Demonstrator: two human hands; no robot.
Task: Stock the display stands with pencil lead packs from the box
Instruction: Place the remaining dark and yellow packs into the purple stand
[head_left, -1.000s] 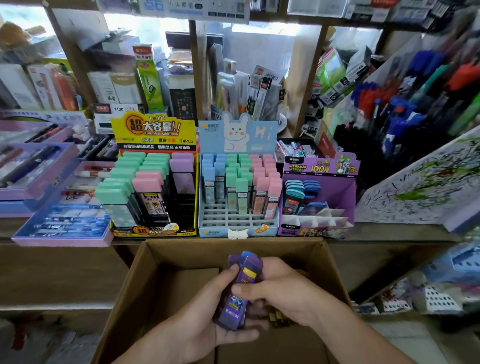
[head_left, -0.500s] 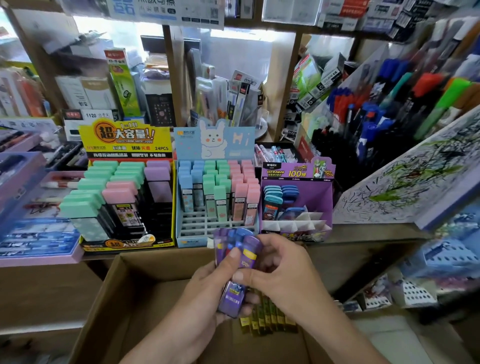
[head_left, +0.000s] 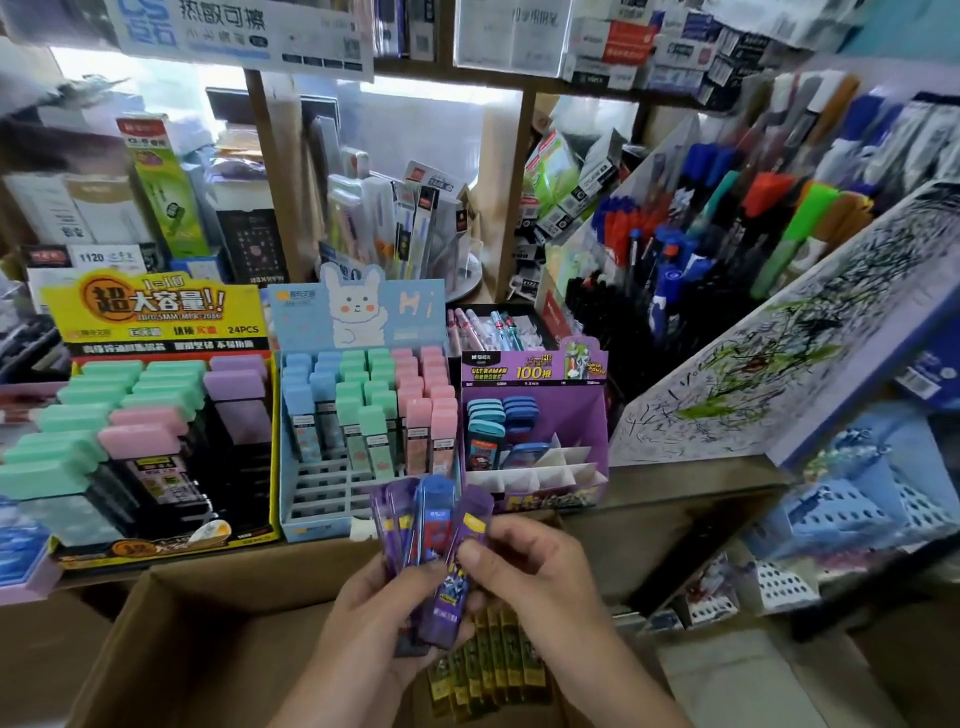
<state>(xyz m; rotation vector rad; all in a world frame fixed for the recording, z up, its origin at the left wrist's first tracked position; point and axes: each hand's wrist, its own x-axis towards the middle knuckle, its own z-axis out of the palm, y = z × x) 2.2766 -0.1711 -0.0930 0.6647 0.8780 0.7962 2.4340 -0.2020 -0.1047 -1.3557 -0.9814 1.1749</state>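
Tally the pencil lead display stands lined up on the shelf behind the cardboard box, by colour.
yellow stand: 1
light blue stand: 1
purple stand: 1
Total: 3

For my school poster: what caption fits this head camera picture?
Left hand and right hand hold pencil lead packs over the cardboard box.

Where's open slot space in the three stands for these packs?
Purple stand: front divider rows empty, ahead of its blue packs. Bunny stand: front grid rows bare, below the pastel packs. Yellow stand: left columns crowded; right column's front looks open. Left hand, right hand hold the fanned packs.
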